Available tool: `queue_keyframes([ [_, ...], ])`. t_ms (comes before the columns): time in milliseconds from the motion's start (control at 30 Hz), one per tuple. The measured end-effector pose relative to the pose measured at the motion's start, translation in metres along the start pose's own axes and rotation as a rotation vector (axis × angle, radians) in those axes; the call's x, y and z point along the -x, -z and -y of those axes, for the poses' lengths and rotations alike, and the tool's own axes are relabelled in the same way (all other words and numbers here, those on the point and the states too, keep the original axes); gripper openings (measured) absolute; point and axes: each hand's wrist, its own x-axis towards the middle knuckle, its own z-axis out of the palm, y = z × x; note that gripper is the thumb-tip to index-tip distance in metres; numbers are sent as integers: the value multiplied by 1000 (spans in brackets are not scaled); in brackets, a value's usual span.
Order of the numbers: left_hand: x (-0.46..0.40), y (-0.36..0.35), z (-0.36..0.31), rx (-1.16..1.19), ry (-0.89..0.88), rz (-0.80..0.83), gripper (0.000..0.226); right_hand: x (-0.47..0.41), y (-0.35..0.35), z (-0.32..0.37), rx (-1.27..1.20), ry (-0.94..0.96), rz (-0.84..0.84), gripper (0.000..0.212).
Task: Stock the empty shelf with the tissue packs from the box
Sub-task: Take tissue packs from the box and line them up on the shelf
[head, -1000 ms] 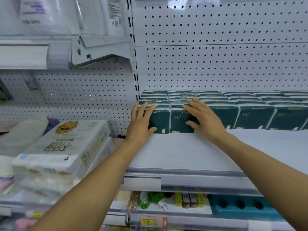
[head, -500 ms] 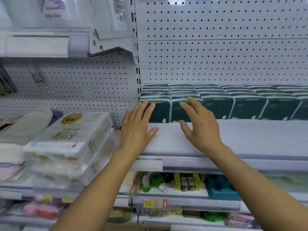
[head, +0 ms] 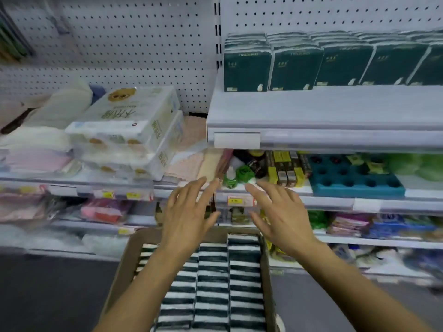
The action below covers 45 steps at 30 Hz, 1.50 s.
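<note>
Dark green tissue packs (head: 297, 65) stand in a row at the back of the white shelf (head: 311, 111), upper right. Below, a brown cardboard box (head: 122, 262) holds rows of more packs (head: 242, 279), seen edge-on as dark and white stripes. My left hand (head: 185, 216) hovers above the box's far end with fingers spread and holds nothing. My right hand (head: 280, 214) is beside it, also spread and empty, over the box's right corner. Both forearms cover part of the box.
Large white tissue bundles (head: 124, 130) are stacked on the left shelf. A teal tray with holes (head: 354, 180), yellow boxes (head: 285, 168) and green items sit on the shelf under the stocked one. Lower shelves carry mixed packets. Dark floor lies at the left.
Both hands have come off the shelf's tissue packs and dropped down toward the box. The view has tilted downward, bringing the box into sight.
</note>
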Motion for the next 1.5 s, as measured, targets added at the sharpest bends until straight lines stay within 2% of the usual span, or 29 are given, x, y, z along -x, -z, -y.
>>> queue_keyframes([
  [200,74,-47,3,70,83,329,73,66,-55,9,-49,-81,218,61],
  [400,120,-102,-7,221,235,660,70,108,-106,-1,-72,-186,436,48],
  [500,122,-135,-11,312,279,751,69,116,-133,-8,-66,-176,496,47],
  [667,104,-197,-13,448,271,685,51,111,-177,-18,-21,-130,470,49],
  [800,83,-236,-11,443,190,606,50,106,-208,-26,18,-103,470,46],
  [933,70,-261,-10,423,136,675,47,105,-229,-30,51,-85,505,46],
  [1100,61,-271,-4,379,161,737,44,104,-242,-24,116,-39,533,41],
  [1267,57,-267,-4,242,82,739,40,110,-241,-22,79,1,472,31],
  [1367,59,-255,1,309,186,685,35,110,-223,-23,3,-5,468,36],
  [1500,66,-223,12,631,600,680,26,105,-186,-22,-307,-203,560,29],
])
